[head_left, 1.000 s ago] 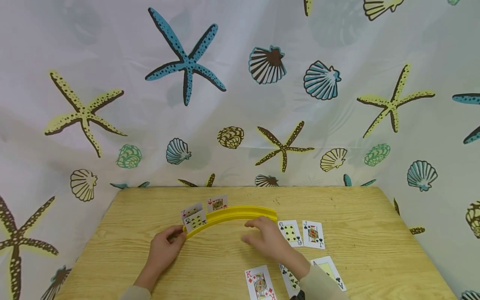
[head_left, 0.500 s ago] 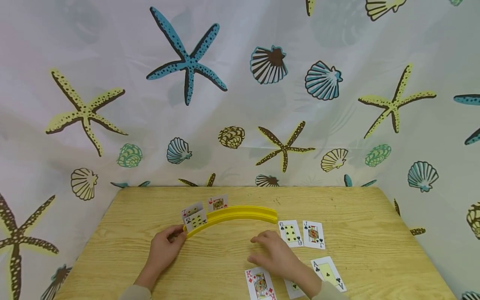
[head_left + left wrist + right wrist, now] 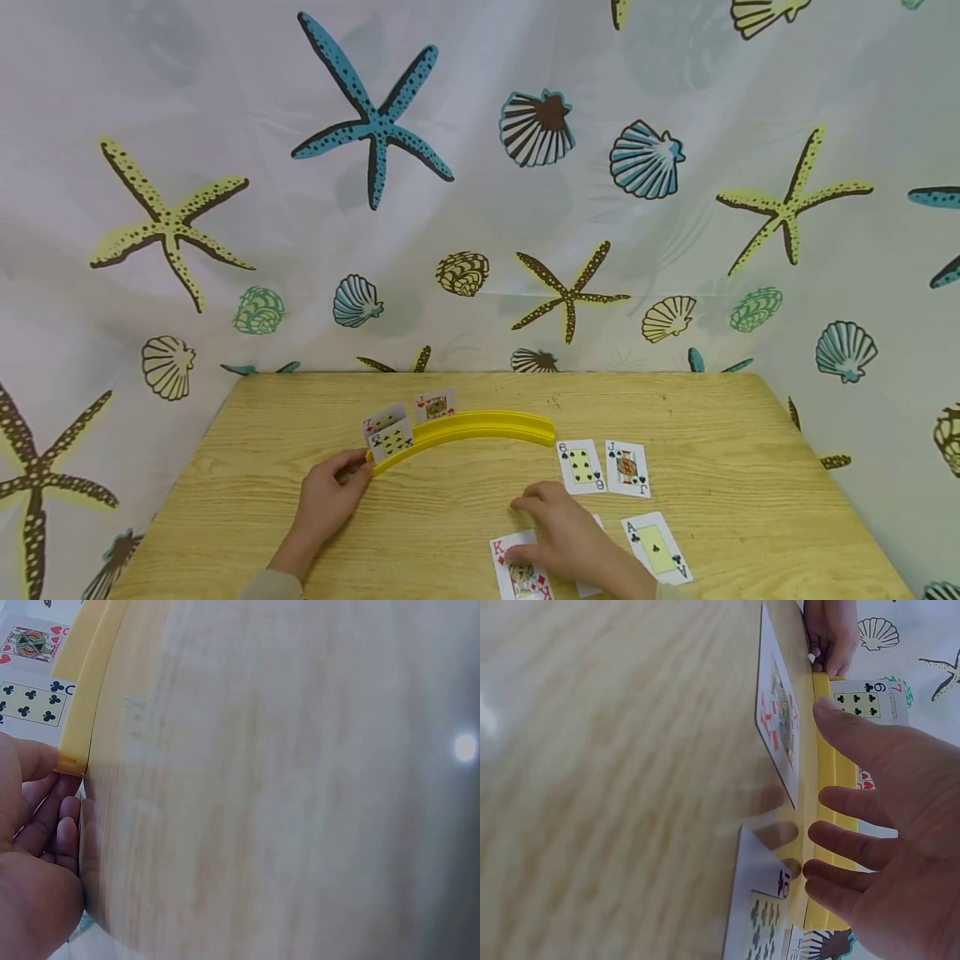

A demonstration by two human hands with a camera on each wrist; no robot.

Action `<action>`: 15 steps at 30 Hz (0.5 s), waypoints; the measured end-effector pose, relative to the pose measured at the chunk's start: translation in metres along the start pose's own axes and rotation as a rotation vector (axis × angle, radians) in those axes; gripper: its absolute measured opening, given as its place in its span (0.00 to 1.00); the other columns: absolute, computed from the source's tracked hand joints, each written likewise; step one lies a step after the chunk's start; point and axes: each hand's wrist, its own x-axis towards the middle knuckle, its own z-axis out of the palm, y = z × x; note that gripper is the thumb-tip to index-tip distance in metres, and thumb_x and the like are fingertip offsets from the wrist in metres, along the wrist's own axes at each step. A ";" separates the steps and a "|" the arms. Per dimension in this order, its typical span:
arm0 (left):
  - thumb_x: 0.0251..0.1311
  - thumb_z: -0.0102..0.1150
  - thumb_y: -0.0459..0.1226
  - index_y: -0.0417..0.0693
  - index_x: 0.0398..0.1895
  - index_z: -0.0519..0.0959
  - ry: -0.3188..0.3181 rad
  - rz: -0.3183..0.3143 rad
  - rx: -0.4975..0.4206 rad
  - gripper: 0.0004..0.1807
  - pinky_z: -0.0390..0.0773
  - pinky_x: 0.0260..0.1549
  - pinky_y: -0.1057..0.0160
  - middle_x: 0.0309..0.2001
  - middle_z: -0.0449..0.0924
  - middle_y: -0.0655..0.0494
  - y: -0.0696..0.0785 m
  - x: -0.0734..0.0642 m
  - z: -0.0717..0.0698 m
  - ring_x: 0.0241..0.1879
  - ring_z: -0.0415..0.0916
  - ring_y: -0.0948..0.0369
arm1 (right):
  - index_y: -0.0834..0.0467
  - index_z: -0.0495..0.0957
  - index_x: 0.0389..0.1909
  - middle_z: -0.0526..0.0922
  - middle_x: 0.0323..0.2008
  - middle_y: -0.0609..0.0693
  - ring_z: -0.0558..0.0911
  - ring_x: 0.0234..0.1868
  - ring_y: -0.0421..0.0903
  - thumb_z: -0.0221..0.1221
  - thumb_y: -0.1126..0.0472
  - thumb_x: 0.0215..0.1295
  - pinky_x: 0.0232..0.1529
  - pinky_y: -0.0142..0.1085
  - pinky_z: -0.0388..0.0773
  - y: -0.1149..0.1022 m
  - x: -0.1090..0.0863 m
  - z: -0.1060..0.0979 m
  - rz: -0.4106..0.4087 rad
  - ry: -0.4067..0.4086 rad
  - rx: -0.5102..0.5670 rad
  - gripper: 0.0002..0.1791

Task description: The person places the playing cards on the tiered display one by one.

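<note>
My left hand point(image 3: 333, 496) pinches the left end of a curved yellow card holder point(image 3: 480, 425), thumb and fingers at its tip. In the holder's left part stand a six of clubs point(image 3: 392, 442), a seven of diamonds point(image 3: 384, 417) behind it and a jack of hearts point(image 3: 435, 407). Fingers spread and holding nothing, my right hand point(image 3: 566, 533) hovers low over the face-up cards. Its thumb overlaps the king of diamonds point(image 3: 521, 581) in the head view. Mostly hidden beneath that hand is a ten of clubs point(image 3: 761, 915), which shows in the right wrist view.
Face up on the wooden table point(image 3: 750, 467) lie a six of spades point(image 3: 580, 467) and a jack of spades point(image 3: 627, 468), just off the holder's right end. Nearer, an ace of clubs point(image 3: 656, 547) lies to the right. A shell-patterned cloth point(image 3: 480, 208) hangs behind the table.
My right hand has drawn back from beside the holder toward the near cards, its thumb now over the king of diamonds. The left hand and the holder stay put.
</note>
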 end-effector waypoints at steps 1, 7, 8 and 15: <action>0.74 0.63 0.38 0.40 0.59 0.85 0.000 0.002 0.000 0.16 0.79 0.39 0.73 0.51 0.89 0.45 0.000 0.000 0.000 0.42 0.81 0.68 | 0.59 0.83 0.60 0.80 0.57 0.52 0.78 0.58 0.51 0.74 0.38 0.59 0.61 0.45 0.80 0.000 -0.001 0.000 0.001 -0.005 -0.012 0.37; 0.73 0.64 0.37 0.40 0.59 0.85 0.001 -0.001 0.002 0.16 0.79 0.39 0.73 0.50 0.89 0.45 0.000 0.000 0.000 0.42 0.81 0.68 | 0.57 0.84 0.61 0.79 0.59 0.49 0.78 0.59 0.49 0.77 0.34 0.51 0.62 0.44 0.79 0.002 -0.008 0.001 -0.010 -0.029 -0.042 0.42; 0.74 0.63 0.38 0.40 0.59 0.85 0.000 -0.002 0.002 0.16 0.79 0.39 0.73 0.51 0.89 0.45 0.000 0.000 0.000 0.42 0.81 0.68 | 0.57 0.83 0.61 0.78 0.59 0.49 0.77 0.59 0.48 0.77 0.33 0.50 0.63 0.44 0.78 0.002 -0.009 0.001 -0.014 -0.037 -0.041 0.43; 0.74 0.63 0.38 0.40 0.60 0.85 -0.007 -0.011 0.002 0.17 0.79 0.39 0.73 0.51 0.89 0.45 0.000 0.000 -0.001 0.41 0.81 0.67 | 0.56 0.82 0.63 0.76 0.62 0.50 0.76 0.60 0.47 0.79 0.31 0.43 0.63 0.44 0.79 0.003 -0.011 0.001 -0.022 -0.071 -0.025 0.49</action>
